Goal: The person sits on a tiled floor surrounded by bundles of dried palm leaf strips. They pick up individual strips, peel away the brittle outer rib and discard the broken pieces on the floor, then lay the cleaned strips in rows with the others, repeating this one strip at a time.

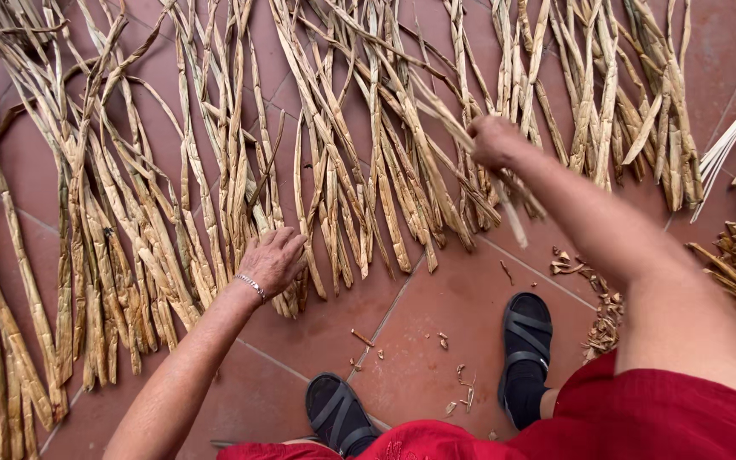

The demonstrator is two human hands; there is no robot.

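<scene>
Left hand [273, 260] rests flat, fingers spread, on dried strips [215, 213] lying lengthwise away from the person. Right hand [494, 140], blurred, grips one strip [470, 140] slanting down-right, farther out over the floor [436, 332].

Left hand [273, 260] is extended forward on a bare forearm, palm down, fingers curled and spread, a bracelet at the wrist; right hand [494, 140] is raised, motion-blurred, fingers closed in a fist-like grip.

no packages, labels, signs, screens
</scene>
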